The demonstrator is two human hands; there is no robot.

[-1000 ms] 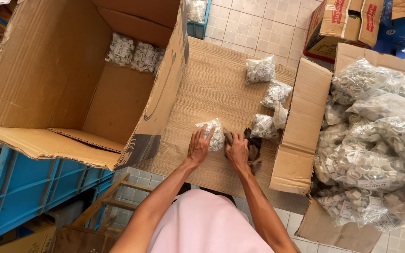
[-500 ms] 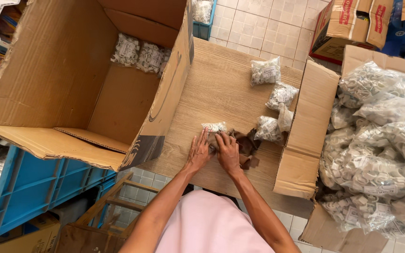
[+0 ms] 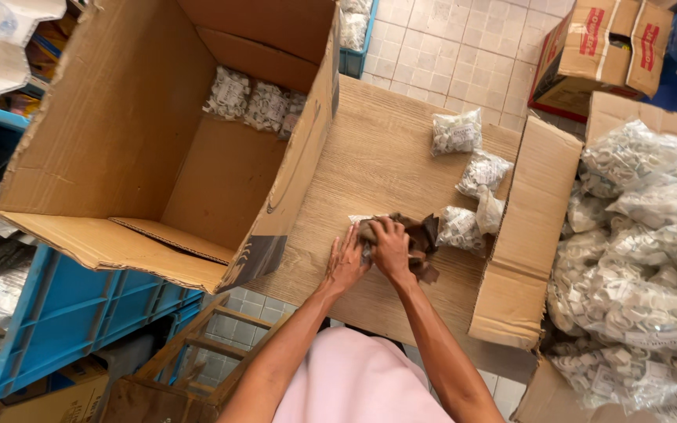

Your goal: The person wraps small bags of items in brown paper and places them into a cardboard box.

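Hands: a person's right hand (image 3: 393,249) presses a crumpled brown cloth (image 3: 418,239) down over a small clear plastic bag of white clips (image 3: 361,222), fingers curled on the fabric; the left hand (image 3: 345,262) lies flat beside it, fingers spread and closed on nothing, seemingly steadying the bag.
Bag: almost hidden under cloth and hands, at the near middle of the pale wood-grain tabletop (image 3: 370,149).
Waiting row: three more knotted clip bags (image 3: 472,176) lie along the table's right side, within reach.
Left: a large open brown cardboard carton (image 3: 119,133), tipped toward the person, with a few bags at its back.
Right: a second open cardboard box (image 3: 530,227), heaped with glossy, lumpy bags.
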